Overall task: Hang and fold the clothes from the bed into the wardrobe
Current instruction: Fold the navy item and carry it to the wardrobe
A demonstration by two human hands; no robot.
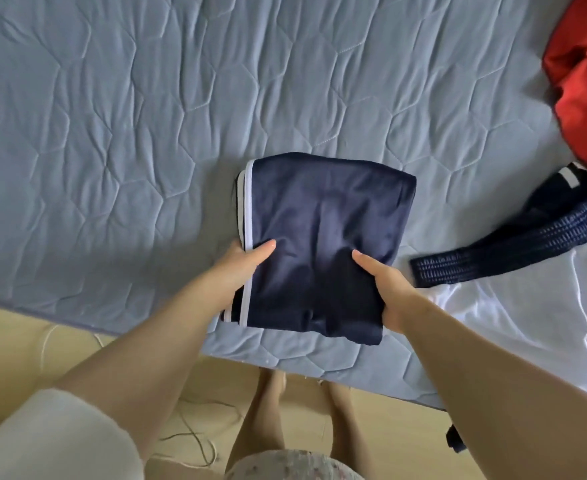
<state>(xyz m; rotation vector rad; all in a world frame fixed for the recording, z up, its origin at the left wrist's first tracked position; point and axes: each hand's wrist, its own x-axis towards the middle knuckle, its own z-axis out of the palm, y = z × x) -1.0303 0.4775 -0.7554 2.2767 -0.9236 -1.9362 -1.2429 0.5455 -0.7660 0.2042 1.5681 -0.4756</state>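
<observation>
Two thumbs lie flat on top, with the other fingers hidden beneath: left hand [242, 268] pinches the white-piped left edge and right hand [392, 292] pinches the near right corner of a folded navy-blue smooth-fabric garment [323, 237].

Garment: a near-square packet, slightly longer from near hem to far fold, with the far end leaning right. Several layers show white piping along the left side, and the top face is lightly creased. It is over the grey-blue quilted mattress cover [112, 133], close to the cover's near edge; whether it rests there or is lifted cannot be told.

- Left of the garment and beyond it: bare quilting.
- Right of it, apart: dark navy ribbed knit garment [527, 244] and glossy white fabric [527, 323].
- Far right: crumpled red garment [583, 81].
- Nearer than it: pale wooden floor [25, 341].
</observation>
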